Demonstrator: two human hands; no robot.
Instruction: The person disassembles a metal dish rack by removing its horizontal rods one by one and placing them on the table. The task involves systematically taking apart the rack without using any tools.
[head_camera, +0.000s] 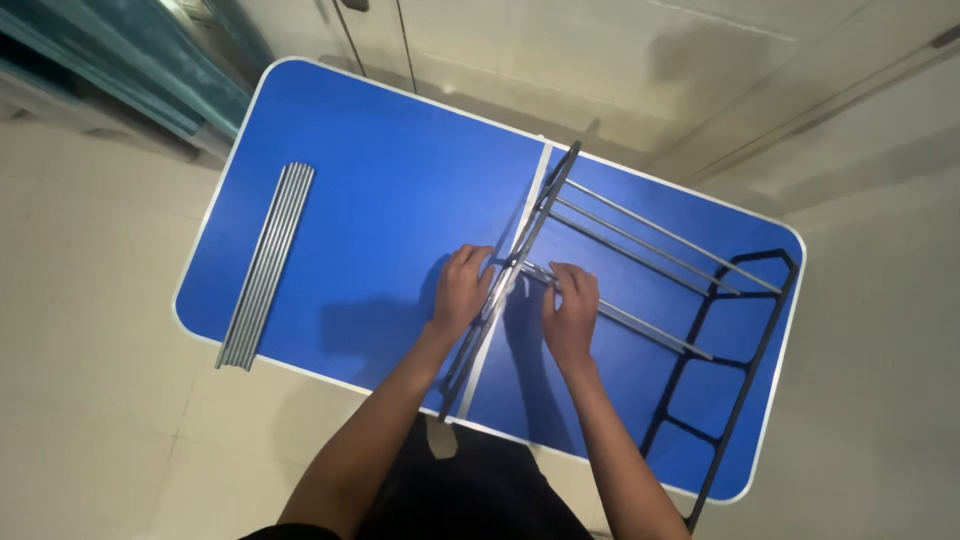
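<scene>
At the middle of the blue folding desk (380, 190), your left hand (462, 288) is clamped on the near black metal side frame (520, 262) of a partly built rack. Your right hand (572, 312) is closed on a silver metal rod (640, 322) at that frame. Opposite stands the second black side frame (735, 345). Well apart, left, lies a bundle of spare silver rods (266, 265).

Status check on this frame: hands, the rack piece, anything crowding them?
Left hand on black side frame, right hand gripping a silver rod at the frame. Spare rod bundle lies apart on blue table. Nothing in the way.
</scene>
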